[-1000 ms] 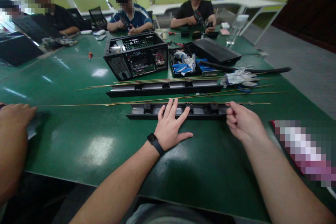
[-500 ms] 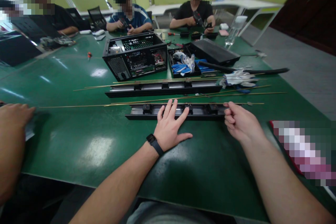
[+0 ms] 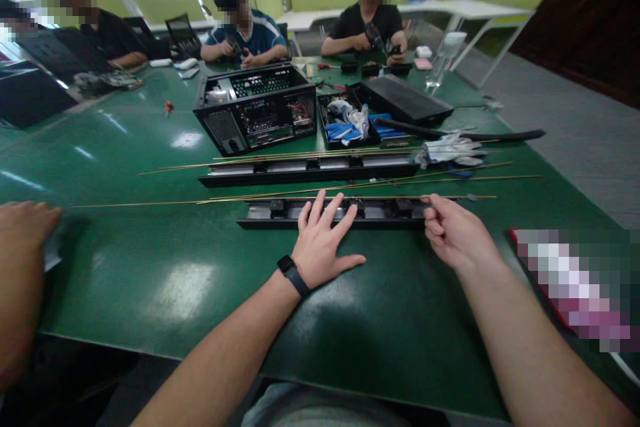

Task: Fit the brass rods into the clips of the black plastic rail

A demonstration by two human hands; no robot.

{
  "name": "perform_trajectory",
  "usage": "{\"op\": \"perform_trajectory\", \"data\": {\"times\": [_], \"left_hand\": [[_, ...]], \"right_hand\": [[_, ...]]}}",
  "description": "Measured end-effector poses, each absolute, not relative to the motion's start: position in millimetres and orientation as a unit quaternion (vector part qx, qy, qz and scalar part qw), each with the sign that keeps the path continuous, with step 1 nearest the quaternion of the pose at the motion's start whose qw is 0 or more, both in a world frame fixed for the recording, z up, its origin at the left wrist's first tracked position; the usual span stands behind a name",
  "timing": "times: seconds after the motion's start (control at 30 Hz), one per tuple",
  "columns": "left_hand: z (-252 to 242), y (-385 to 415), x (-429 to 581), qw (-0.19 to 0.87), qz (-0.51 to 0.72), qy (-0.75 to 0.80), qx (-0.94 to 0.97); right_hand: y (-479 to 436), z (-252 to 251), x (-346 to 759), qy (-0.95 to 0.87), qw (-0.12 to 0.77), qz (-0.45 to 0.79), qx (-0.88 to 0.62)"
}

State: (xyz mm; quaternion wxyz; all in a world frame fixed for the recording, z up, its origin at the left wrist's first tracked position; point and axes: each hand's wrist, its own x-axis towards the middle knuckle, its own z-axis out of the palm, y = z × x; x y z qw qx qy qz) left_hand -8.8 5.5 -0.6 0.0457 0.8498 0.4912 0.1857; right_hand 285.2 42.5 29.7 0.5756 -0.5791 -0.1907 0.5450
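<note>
My left hand [image 3: 323,240], wearing a dark watch, lies with fingers spread across the near black rail [image 3: 265,223]. The rail is a long channel with several dark blocks inside. At the rail's right end, the fingertips of my right hand [image 3: 455,230] are pinched on a thin brass-coloured rod [image 3: 380,197]. That rod runs along the rail's far edge, past the fingertips of my left hand. Just behind, more thin rods [image 3: 480,177] lie loosely on the table. A second black rail [image 3: 300,177] of the same kind is parallel to the first, farther off.
An open black computer case [image 3: 255,110] stands behind the rails. Right of it are a black tray [image 3: 327,140] with gloves, a dark panel [image 3: 400,97] and white gloves [image 3: 453,149]. Another person's arm [image 3: 23,260] rests at left. People with power drills sit across the green table [image 3: 150,267].
The fingers of my left hand have spread slightly wider over the rail. My right hand keeps its pinch in nearly the same place. The whole view has shifted a little.
</note>
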Motion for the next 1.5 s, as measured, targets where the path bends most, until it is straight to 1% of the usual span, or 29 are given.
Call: {"op": "perform_trajectory", "data": {"times": [0.33, 1.5], "left_hand": [[-2, 6, -10, 0.047, 0.196, 0.486, 0.851], [5, 6, -10, 0.085, 0.174, 0.474, 0.859]], "right_hand": [[41, 34, 280, -0.177, 0.582, 0.538, -0.583], [38, 44, 273, -0.161, 0.578, 0.529, -0.6]]}}
